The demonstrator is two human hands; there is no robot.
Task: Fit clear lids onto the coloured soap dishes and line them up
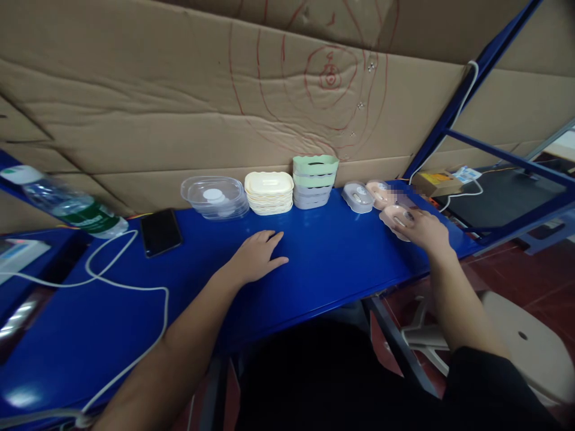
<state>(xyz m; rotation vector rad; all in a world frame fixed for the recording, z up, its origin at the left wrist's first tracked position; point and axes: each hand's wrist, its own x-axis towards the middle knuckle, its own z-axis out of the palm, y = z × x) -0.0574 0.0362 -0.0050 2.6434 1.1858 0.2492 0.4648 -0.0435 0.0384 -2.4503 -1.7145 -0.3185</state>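
Though partly under the right hand, peach container aslant lengthwise.

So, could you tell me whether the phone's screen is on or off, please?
It looks off: the phone lies flat on the blue table, and its visible face is dark, with no lit display.

glossy blue tabletop, clear plastic lids, matt brown cardbd, smooth plastic stool

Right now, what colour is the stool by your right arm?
Cream or beige, best seen in the head view.
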